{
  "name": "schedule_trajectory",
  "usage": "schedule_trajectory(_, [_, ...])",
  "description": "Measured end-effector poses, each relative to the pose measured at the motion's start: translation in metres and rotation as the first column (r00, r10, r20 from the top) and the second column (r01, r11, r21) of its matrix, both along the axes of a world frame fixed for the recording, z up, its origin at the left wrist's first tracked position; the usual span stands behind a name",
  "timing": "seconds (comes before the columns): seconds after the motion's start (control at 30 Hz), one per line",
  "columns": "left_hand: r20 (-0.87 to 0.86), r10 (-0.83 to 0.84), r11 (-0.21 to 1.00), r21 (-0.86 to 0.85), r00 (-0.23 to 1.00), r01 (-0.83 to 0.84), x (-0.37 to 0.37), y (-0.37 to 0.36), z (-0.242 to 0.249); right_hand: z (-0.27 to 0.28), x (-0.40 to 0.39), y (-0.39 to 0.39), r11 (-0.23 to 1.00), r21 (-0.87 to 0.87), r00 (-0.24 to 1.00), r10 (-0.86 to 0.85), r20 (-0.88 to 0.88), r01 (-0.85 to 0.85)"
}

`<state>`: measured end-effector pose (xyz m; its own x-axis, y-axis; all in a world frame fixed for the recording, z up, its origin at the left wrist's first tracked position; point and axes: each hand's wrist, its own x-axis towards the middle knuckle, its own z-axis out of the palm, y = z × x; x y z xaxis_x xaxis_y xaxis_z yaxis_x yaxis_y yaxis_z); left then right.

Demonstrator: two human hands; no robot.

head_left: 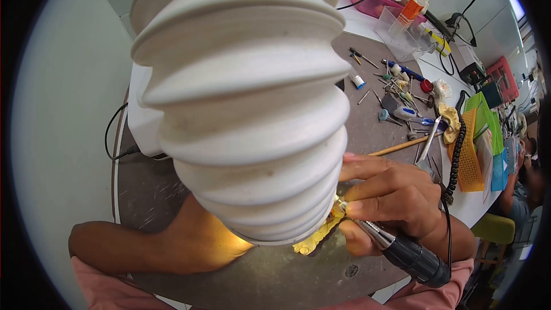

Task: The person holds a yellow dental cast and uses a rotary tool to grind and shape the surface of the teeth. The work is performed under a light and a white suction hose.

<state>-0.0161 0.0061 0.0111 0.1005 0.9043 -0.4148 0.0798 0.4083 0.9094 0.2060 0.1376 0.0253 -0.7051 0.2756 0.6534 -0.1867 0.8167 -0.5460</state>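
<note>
My right hand (396, 195) is closed around a rotary handpiece (370, 229) with a silver front and a black rear end. Its tip meets a lit yellow dental cast (313, 240) at the mouth of a large white corrugated hose (252, 109). Of my left hand (221, 244) only the wrist side shows, brightly lit. Its fingers are hidden behind the hose, so I cannot see whether they touch the cast.
Several burs and small tools (402, 89) lie scattered at the back right, near a wooden stick (404, 146) and a beige cast (450, 121). An orange basket (468, 152) stands right of a coiled black cord (456, 149). Another person (519, 195) sits far right.
</note>
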Motion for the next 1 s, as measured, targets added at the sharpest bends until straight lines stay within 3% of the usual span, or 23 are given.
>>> schedule_trajectory(0.2, [-0.066, -0.070, 0.997, 0.015, 0.995, 0.072, 0.000, 0.001, 0.004, 0.000, 0.003, -0.001, 0.999, 0.032, 0.998, 0.032, 0.045, -0.033])
schedule_trajectory(0.37, [0.016, -0.023, 0.998, -0.051, 1.000, 0.024, 0.002, -0.001, 0.004, 0.000, 0.002, -0.001, 0.999, 0.033, 0.995, 0.023, 0.099, -0.027])
schedule_trajectory(0.4, [0.016, -0.023, 0.998, -0.051, 1.000, 0.023, 0.002, -0.001, 0.003, -0.002, -0.001, -0.001, 0.999, 0.049, 0.999, 0.021, 0.041, -0.023])
schedule_trajectory(0.43, [-0.006, -0.032, 0.999, -0.030, 0.999, 0.032, 0.002, -0.001, 0.001, -0.004, -0.003, -0.001, 0.998, 0.064, 1.000, 0.019, -0.019, -0.018])
schedule_trajectory(0.6, [-0.121, -0.065, 0.987, 0.139, 0.991, 0.082, 0.000, -0.003, 0.000, -0.001, -0.003, -0.003, 0.996, 0.085, 0.999, 0.039, 0.028, -0.041])
schedule_trajectory(0.67, [0.005, -0.027, 1.000, -0.014, 1.000, 0.027, 0.000, -0.001, 0.001, -0.002, -0.003, -0.003, 0.997, 0.068, 1.000, 0.029, 0.005, -0.029])
schedule_trajectory(0.87, [-0.046, -0.036, 0.994, 0.102, 0.998, 0.040, -0.002, -0.006, -0.004, -0.002, -0.002, -0.001, 0.997, 0.051, 0.999, 0.051, 0.007, -0.051])
schedule_trajectory(1.0, [0.037, -0.004, 1.000, 0.004, 0.999, 0.004, -0.001, -0.004, -0.001, -0.003, -0.001, 0.000, 0.997, 0.051, 0.998, 0.056, 0.027, -0.057])
